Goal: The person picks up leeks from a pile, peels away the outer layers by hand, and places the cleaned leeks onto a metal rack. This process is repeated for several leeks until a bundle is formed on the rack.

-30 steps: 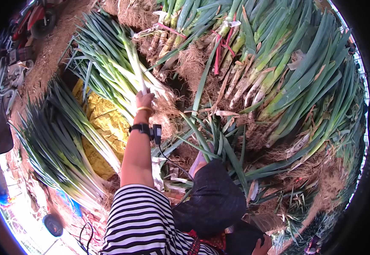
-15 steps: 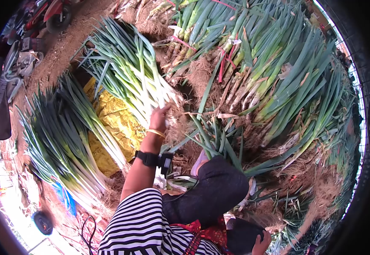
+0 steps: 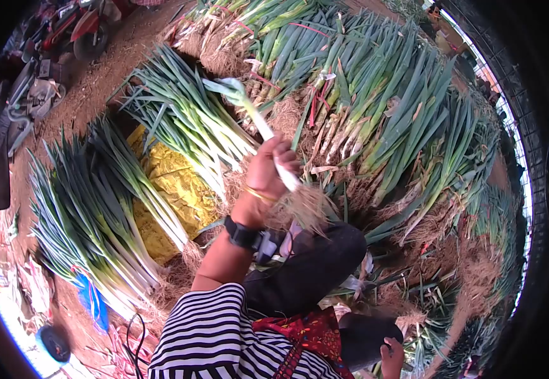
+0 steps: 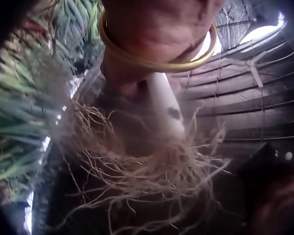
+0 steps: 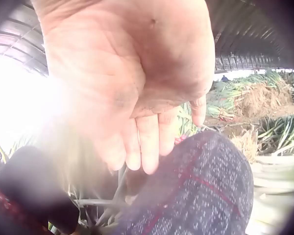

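Observation:
My left hand (image 3: 271, 167) grips one large green onion (image 3: 260, 125) by its white stalk, held up over my bent knee. Its folded green top points up and left, and its roots (image 4: 161, 161) hang below the fist. A gold bangle (image 4: 152, 63) circles that wrist. Beyond the hand lies a pile of green onions (image 3: 189, 117), roots toward me. My right hand (image 5: 132, 63) is palm-up with fingers extended and nothing in it, near my dark-trousered knee (image 5: 206, 181). In the head view it shows at the lower right.
A second pile of green onions (image 3: 91, 221) lies at the left, with a yellow sheet (image 3: 167, 174) between the two. Many rougher, dirt-covered bundles (image 3: 381, 120) fill the right side. A red vehicle (image 3: 91, 28) stands at the far left; a blue bag (image 3: 94, 300) lies lower left.
The left hand had a stalk in the middle pile, moved along to its root end, and is now lifted up and right, holding one green onion. The right hand has stayed by the knee.

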The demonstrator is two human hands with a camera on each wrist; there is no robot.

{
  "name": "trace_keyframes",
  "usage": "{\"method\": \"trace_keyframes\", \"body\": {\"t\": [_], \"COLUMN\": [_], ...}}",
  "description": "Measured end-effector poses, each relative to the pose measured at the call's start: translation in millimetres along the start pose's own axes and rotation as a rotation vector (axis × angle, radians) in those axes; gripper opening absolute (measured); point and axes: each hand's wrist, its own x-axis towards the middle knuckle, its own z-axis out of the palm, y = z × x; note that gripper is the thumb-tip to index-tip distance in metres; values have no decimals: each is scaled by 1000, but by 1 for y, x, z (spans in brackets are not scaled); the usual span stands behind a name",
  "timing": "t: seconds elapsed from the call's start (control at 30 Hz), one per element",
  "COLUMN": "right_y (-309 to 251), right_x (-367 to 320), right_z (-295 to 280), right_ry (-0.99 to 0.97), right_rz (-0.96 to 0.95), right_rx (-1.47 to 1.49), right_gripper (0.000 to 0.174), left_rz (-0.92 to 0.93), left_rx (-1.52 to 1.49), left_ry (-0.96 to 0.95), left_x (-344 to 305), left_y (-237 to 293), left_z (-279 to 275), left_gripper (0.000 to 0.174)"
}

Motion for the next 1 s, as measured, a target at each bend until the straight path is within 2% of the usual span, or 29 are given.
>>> {"method": "trace_keyframes", "body": {"t": [0.03,0.07,0.1,0.13,0.17,0.2,0.23,0.27,0.3,0.37,0.43,0.47,0.5,0.53,0.57,0.6,0.63,0.67,0.7,0.77,0.83,0.87,0.97,1.0], "right_y": [3,-8,66,45,25,47,1,-13,-48,-85,-111,-112,-110,-100,-100,-104,-84,-55,-25,41,85,101,130,146], "right_x": [-7,-7,-2,-2,-1,9,-1,-2,-9,-23,-39,-49,-55,-63,-75,-90,-100,-114,-129,-168,-189,-198,-218,-225], "right_z": [0,-10,16,5,-18,-29,-50,-73,-98,-135,-168,-180,-192,-192,-193,-193,-197,-202,-206,-194,-159,-142,-100,-86], "right_ry": [6,-36,88,275,308,354,466,548,622,825,985,1035,1082,1137,1180,1133,1109,1085,1068,881,936,942,789,785], "right_rz": [34,150,136,-69,-135,-216,-40,-196,-120,-143,-273,-364,-511,-497,-484,-318,-234,-141,-64,181,243,294,525,530], "right_rx": [-25,69,408,234,52,22,-195,-237,-239,-359,-441,-621,-778,-915,-1099,-1168,-1227,-1219,-1209,-1147,-1095,-1074,-882,-863], "right_gripper": [31,30,20,21,23,26,26,27,31,44,59,60,60,50,40,33,36,36,36,37,33,30,40,40], "left_rz": [35,47,55,42,27,-81,-201,-313,-435,-358,-327,-570,-635,-512,-555,-539,-698,-522,-538,-312,-141,-164,-273,-134], "left_rx": [38,111,183,305,423,399,369,438,502,932,1014,1016,1207,1397,1453,1546,1640,1634,1660,1675,1535,1544,1570,1559], "left_ry": [-41,-25,-14,-87,-169,-243,-319,-388,-469,-831,-1119,-1132,-1186,-1345,-1514,-1601,-1576,-1665,-1762,-1874,-1962,-2005,-2129,-2184], "left_x": [-6,-19,-32,-44,-55,-65,-77,-91,-104,-123,-140,-147,-153,-159,-157,-151,-145,-141,-133,-118,-103,-101,-106,-110], "left_y": [-17,-40,-69,-97,-126,-157,-187,-211,-235,-275,-303,-308,-315,-327,-334,-341,-348,-360,-373,-407,-451,-472,-537,-559], "left_z": [27,64,97,116,127,132,135,137,140,130,117,116,114,99,88,106,126,121,123,109,100,98,78,57], "left_gripper": [16,13,11,8,7,8,11,15,20,22,50,49,46,40,40,38,35,32,31,34,34,33,31,33]}}
